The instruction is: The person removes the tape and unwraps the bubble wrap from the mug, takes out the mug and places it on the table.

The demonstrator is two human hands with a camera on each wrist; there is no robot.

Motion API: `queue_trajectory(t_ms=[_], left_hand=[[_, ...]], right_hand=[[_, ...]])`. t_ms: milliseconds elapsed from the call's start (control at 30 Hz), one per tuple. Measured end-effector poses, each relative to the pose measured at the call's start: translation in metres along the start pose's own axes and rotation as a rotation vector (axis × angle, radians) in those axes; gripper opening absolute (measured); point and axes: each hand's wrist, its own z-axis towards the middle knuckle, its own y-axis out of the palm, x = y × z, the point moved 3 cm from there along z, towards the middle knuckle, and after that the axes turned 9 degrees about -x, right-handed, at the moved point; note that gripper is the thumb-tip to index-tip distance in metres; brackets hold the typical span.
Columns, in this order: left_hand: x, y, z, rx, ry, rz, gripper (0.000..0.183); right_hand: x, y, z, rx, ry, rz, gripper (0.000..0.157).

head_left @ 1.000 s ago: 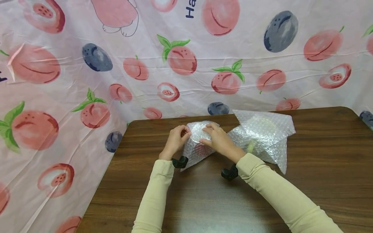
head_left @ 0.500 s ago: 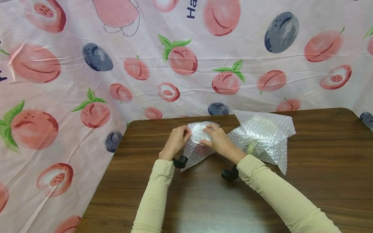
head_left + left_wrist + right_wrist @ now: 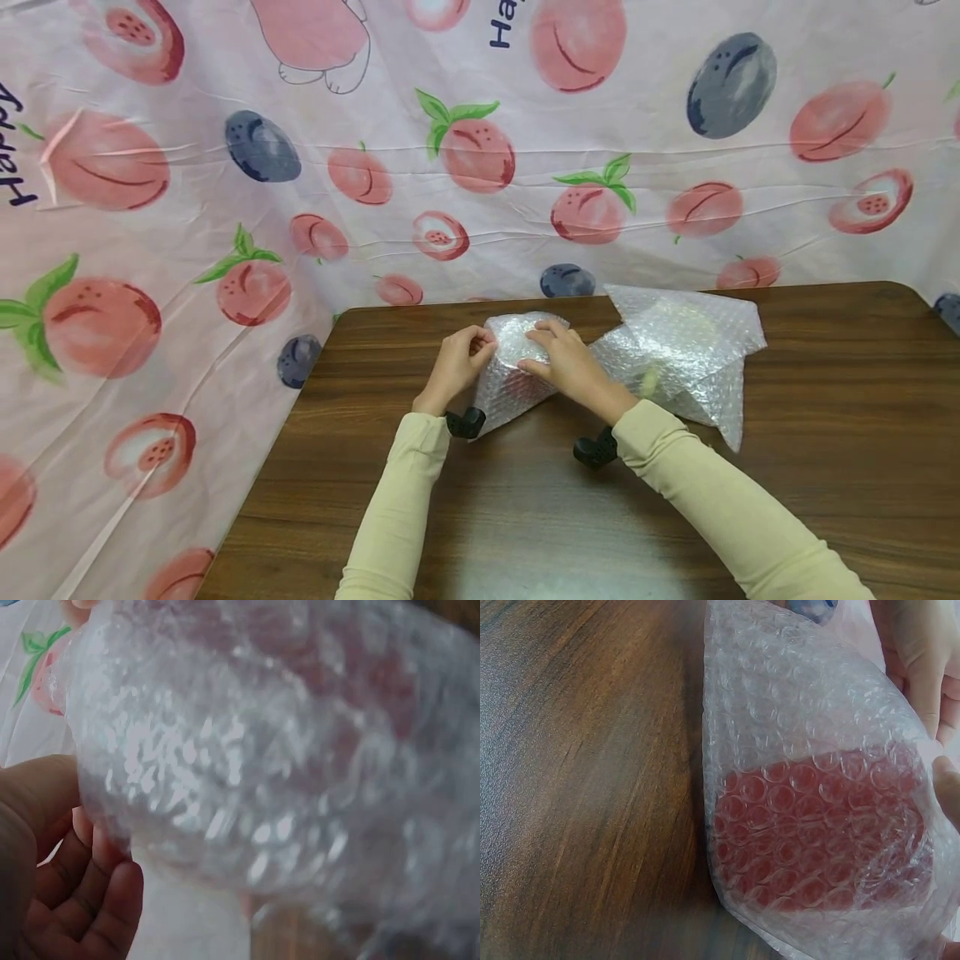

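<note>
A bubble-wrap bundle [image 3: 517, 342] stands near the back of the table, between both hands. My left hand [image 3: 457, 360] pinches the wrap at its upper left edge, thumb against fingers. From the right, my right hand [image 3: 573, 367] grips the bundle's top, its thumb on the near side and its fingers on the far side. Through the plastic in the right wrist view shows a red, block-like object [image 3: 817, 832]; its exact kind is blurred by the bubbles. The left wrist view is mostly filled by shiny bubble wrap [image 3: 217, 765], with curled fingers [image 3: 112, 907] at its edge.
Right of the bundle lies another loose piece of bubble wrap [image 3: 690, 342] with something pale yellow-green [image 3: 648, 379] beneath or inside it. Both rest on a dark wooden table [image 3: 840, 400]. A fruit-printed cloth [image 3: 480, 233] hangs behind and to the left.
The head view has shifted slightly. Both hands keep nearly the same hold on the bundle, and the other bubble wrap stays where it was.
</note>
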Motion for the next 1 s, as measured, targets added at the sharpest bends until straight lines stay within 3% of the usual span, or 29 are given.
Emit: queue_trajectory(t_ms=[100, 467, 700, 1000], left_hand=[[-0.003, 0.001, -0.002, 0.010, -0.022, -0.044, 0.005], [-0.007, 0.002, -0.002, -0.064, -0.075, -0.152, 0.005], [-0.007, 0.002, -0.001, -0.063, -0.119, -0.204, 0.007], [-0.012, 0.001, -0.001, -0.117, -0.114, -0.298, 0.012]], right_hand=[[0.000, 0.001, 0.000, 0.009, -0.007, -0.001, 0.049], [0.000, 0.002, -0.001, 0.012, -0.022, -0.009, 0.048], [0.001, 0.000, -0.001, -0.002, -0.014, -0.006, 0.048], [0.001, 0.000, 0.000, -0.004, -0.029, -0.019, 0.048]])
